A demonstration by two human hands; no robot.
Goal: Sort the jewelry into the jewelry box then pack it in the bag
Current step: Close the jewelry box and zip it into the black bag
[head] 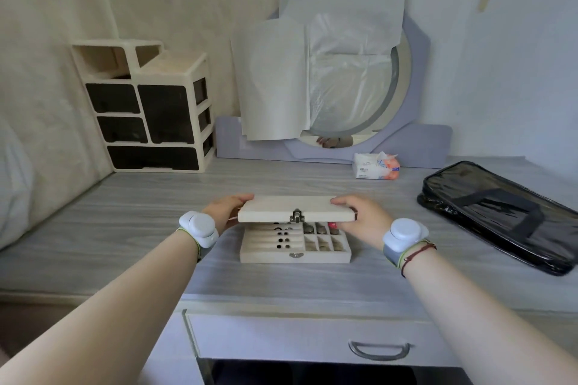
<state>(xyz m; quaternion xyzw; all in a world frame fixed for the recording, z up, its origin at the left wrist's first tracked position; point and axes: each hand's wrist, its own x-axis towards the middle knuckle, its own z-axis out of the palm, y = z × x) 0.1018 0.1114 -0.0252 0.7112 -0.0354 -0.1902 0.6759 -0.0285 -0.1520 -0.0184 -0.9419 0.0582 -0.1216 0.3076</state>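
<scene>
A grey wood-grain dressing table carries everything here. Near its middle sits a pale wooden jewelry box, its base flat on the top. Far to the right lies a black bag, flat on its side with its near end close to the front edge. At the back left stands a cream drawer organiser with dark fronts. Along the back wall rests a lilac mirror stand, and just in front of it a small pack of tissues.
</scene>
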